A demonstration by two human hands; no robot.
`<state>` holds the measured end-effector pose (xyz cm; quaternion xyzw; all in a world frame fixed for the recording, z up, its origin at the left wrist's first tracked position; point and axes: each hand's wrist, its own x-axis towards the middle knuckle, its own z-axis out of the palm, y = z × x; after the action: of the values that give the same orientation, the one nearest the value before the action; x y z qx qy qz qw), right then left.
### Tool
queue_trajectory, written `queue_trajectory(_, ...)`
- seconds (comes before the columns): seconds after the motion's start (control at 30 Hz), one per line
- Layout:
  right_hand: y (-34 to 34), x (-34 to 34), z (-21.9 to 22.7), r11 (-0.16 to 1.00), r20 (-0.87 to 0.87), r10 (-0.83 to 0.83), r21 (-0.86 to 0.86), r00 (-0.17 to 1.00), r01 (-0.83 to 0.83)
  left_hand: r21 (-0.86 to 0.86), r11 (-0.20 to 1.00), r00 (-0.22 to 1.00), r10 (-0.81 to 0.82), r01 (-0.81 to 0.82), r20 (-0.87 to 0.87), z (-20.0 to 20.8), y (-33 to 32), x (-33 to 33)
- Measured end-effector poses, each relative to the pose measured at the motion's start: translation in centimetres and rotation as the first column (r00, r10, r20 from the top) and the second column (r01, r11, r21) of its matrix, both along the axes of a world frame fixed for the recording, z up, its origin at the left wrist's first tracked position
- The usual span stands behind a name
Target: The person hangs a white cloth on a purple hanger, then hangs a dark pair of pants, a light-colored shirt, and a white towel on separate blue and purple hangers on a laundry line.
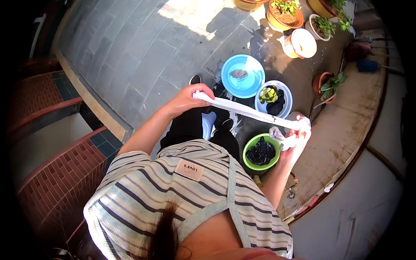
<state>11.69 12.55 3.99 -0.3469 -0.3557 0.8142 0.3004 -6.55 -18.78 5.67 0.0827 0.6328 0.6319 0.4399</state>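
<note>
A white cloth [253, 113], pulled into a long thin strip, stretches between my two hands in front of my body. My left hand [187, 100] is closed on its left end. The other end is bunched in my closed right hand [298, 145], with a loose fold hanging beside the fingers. Below the right hand stands a green basin [247, 165] holding dark wet cloth [261, 151]. Beyond the strip, a pale basin [289, 97] holds a yellow-and-black piece [268, 94] and black cloth [276, 106]. A blue basin [224, 82] beside it contains a small grey cloth [238, 74].
Wet grey paving [130, 56] lies under the basins. A white bucket [302, 43] and several potted plants [284, 15] stand at the far right, with another pot [323, 84] against the low wall [346, 117]. Near my right forearm is a metal tap [292, 190].
</note>
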Motion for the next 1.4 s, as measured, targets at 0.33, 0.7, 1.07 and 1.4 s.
queue_trajectory(0.33,-13.0,-25.6,5.9,0.862,0.042,0.497,0.091,0.867,-0.498,-0.048,0.982,0.970,0.172,-0.182,-0.174,0.1,-17.6,-13.0)
queue_trajectory(0.7,-19.2,-47.9,6.2,0.665,0.155,0.625,0.408,0.765,-0.626,-0.138,0.915,0.831,0.270,-0.378,-0.487,1.6,-23.4,-32.3)
queue_trajectory(1.07,-19.4,-74.0,6.5,0.602,0.133,0.712,0.389,0.689,-0.697,0.003,0.673,0.643,0.708,-0.740,-0.292,1.3,-23.9,-48.4)
queue_trajectory(1.4,-26.8,-95.3,10.4,0.420,0.032,0.871,0.467,0.490,-0.778,-0.069,0.803,0.793,0.566,-0.593,-0.226,-1.2,-26.9,-65.9)
